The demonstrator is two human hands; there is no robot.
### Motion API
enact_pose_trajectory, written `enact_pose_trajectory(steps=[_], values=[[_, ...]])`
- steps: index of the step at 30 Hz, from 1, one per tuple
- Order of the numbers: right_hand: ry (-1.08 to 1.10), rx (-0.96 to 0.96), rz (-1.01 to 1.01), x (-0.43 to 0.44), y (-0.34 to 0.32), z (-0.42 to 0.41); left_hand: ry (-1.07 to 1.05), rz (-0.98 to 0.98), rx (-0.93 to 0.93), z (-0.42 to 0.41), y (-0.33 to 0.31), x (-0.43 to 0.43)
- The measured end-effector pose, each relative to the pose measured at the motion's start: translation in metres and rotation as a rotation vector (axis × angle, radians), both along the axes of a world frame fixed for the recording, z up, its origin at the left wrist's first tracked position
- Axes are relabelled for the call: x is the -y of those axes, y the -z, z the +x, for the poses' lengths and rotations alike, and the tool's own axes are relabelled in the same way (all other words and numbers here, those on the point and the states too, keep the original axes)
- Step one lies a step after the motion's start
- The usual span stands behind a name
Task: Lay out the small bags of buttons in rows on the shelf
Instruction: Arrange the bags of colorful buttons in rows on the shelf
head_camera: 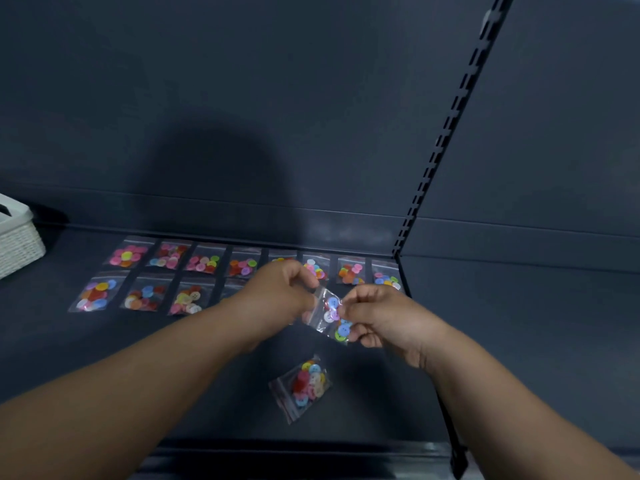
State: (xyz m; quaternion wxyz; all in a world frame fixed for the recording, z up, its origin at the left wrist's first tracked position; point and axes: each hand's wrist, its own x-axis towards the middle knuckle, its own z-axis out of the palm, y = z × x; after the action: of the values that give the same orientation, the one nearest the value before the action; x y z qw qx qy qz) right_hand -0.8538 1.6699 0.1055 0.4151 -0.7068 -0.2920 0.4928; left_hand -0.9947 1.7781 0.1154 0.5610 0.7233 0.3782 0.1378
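We hold the held bag [332, 315] in both hands, over the middle of the shelf [104, 348]. The left hand [277, 296] pinches the upper left corner of this bag: its fingers [301, 271] are curled and narrow, closed on the clear plastic. The right hand [384, 317] pinches the lower right part: its fingers [353, 308] are likewise curled and closed on the bag. The bag is tilted and shows blue, white, pink and green buttons.

A loose bag [304, 386] lies flat on the shelf below the hands, near the front edge. It is turned at an angle and lies apart from the rows.

The back row [204, 263] runs along the rear edge of the shelf. It counts eight bags, side by side with small gaps; the left hand covers part of the fifth. The second row [145, 294] lies just in front of it. We see three of its bags in full and part of a fourth, which the left forearm covers.

A white woven basket [17, 244] stands on the shelf at the far left, well apart from the rows. A slotted upright [443, 140] rises from the right end of the back row, against the dark back panel [242, 98].
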Motion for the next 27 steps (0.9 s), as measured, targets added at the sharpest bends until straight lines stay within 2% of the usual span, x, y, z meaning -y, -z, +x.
enact_pose_trajectory(steps=[3, 4, 5, 7, 8, 9, 11, 13, 16, 27], values=[[0.156, 0.007, -0.068, 0.001, 0.007, 0.000, 0.021, 0.241, -0.108, -0.004, 0.012, -0.005], [0.137, 0.144, -0.103, 0.002, 0.010, 0.000, 0.056, 0.334, -0.159, -0.006, 0.016, -0.007], [0.070, 0.369, -0.153, 0.003, 0.012, 0.000, 0.094, 0.431, -0.221, -0.009, 0.020, -0.009], [-0.064, 0.926, -0.228, 0.007, 0.015, 0.002, 0.157, 0.614, -0.337, -0.014, 0.027, -0.011], [-0.084, 1.101, -0.186, 0.009, 0.016, 0.002, 0.183, 0.676, -0.362, -0.016, 0.030, -0.013], [-0.100, 1.174, -0.079, 0.010, 0.016, 0.002, 0.208, 0.722, -0.375, -0.018, 0.032, -0.013], [-0.198, 1.166, 0.145, 0.012, 0.021, 0.002, 0.241, 0.785, -0.398, -0.020, 0.035, -0.014], [-0.307, 1.097, 0.231, 0.012, 0.030, 0.004, 0.256, 0.812, -0.429, -0.021, 0.039, -0.014], [-0.341, 1.045, 0.264, 0.008, 0.041, 0.002, 0.275, 0.812, -0.475, -0.023, 0.041, -0.015], [-0.372, 1.097, 0.276, -0.018, 0.049, -0.004, 0.328, 0.800, -0.470, -0.029, 0.043, -0.015]])
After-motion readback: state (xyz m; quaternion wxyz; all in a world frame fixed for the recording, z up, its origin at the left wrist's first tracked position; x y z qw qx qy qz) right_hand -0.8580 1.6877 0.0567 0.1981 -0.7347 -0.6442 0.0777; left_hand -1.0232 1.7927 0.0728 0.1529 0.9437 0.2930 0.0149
